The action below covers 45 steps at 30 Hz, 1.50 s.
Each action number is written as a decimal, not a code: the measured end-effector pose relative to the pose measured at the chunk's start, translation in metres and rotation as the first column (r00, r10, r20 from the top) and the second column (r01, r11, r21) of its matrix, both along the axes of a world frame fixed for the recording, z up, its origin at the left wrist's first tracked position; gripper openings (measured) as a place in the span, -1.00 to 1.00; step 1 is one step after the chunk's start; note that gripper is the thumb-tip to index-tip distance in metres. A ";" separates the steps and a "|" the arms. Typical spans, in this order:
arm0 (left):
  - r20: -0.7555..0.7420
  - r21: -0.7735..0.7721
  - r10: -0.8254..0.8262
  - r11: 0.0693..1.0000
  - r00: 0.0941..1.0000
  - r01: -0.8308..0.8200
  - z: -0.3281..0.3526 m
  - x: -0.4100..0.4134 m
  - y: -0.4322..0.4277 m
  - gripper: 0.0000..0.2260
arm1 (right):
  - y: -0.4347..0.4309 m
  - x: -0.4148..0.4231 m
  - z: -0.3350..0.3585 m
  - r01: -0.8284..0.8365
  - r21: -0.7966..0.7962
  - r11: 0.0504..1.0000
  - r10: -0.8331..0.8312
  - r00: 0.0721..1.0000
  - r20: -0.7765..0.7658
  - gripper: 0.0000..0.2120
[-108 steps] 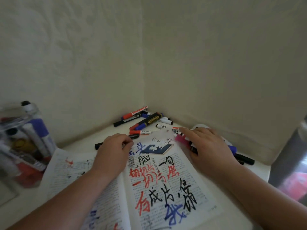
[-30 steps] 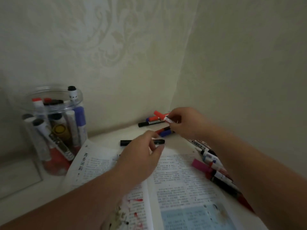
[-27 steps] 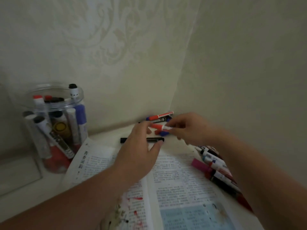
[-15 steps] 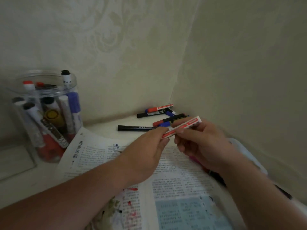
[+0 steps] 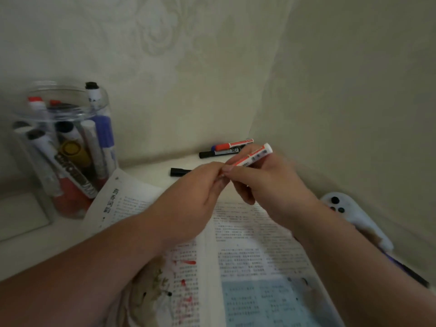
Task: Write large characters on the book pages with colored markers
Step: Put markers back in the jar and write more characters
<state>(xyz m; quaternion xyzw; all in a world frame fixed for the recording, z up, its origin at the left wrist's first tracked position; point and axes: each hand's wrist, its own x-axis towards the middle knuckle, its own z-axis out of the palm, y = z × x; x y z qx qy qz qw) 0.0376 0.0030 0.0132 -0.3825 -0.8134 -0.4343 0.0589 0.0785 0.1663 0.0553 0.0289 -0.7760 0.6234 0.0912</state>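
Observation:
An open book (image 5: 254, 251) with printed text lies in front of me, red ink spots showing through its left page. Above it I hold a red-and-white marker (image 5: 253, 157) slanting up to the right. My right hand (image 5: 266, 185) grips its barrel. My left hand (image 5: 195, 197) pinches the marker's lower end, where the cap sits hidden behind my fingers. The tip is not visible.
A clear plastic jar (image 5: 63, 147) full of markers stands at the left. Loose red and black markers (image 5: 224, 148) lie by the wall corner, and a black marker (image 5: 180, 171) behind my hands. A white phone (image 5: 354, 215) lies at the right by the wall.
The written page was turned to a fresh spread. My right hand picked a red marker from the pile and brought it over the book; my left hand now pinches its end.

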 end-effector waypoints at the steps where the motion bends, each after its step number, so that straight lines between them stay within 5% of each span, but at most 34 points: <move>1: 0.000 -0.009 -0.003 1.000 1.000 0.003 -0.002 -0.002 -0.002 -0.77 | -0.002 0.000 -0.004 0.004 -0.018 1.000 -0.004 1.000 0.009 -0.81; 9: 0.079 -0.025 0.025 0.999 0.997 -0.023 -0.007 0.000 0.001 -0.64 | -0.004 0.007 -0.028 0.107 -0.162 0.981 -0.110 0.994 -0.013 -0.72; 13: 0.343 -0.029 0.158 0.987 0.926 -0.158 0.004 0.000 0.003 -0.52 | 0.005 0.005 -0.026 0.338 -0.281 0.898 -0.359 0.933 -0.025 -0.76; 18: 0.222 -0.569 0.238 0.819 0.945 -0.073 0.009 -0.007 -0.009 -0.23 | 0.007 0.000 -0.027 0.376 -0.213 0.902 -0.361 0.926 0.105 -0.81; 24: 0.119 -0.759 0.192 0.651 0.974 -0.036 0.005 -0.012 -0.011 -0.07 | 0.006 -0.002 -0.033 0.268 0.151 0.952 -0.291 0.944 0.158 -0.94; 32: -0.030 -0.694 0.216 0.698 0.976 -0.175 -0.009 -0.008 -0.016 -0.14 | 0.005 -0.003 -0.033 0.246 0.092 0.965 -0.261 0.938 0.230 -0.87; 37: -0.024 -0.678 0.196 0.717 0.980 -0.160 -0.010 -0.015 -0.015 -0.20 | 0.004 -0.009 -0.034 0.208 0.349 0.914 -0.278 0.946 0.165 -0.90; 45: -0.033 -0.667 0.186 0.728 0.982 -0.160 -0.012 -0.016 -0.016 -0.20 | 0.003 -0.014 -0.038 0.213 0.479 0.851 -0.321 0.934 0.154 -0.84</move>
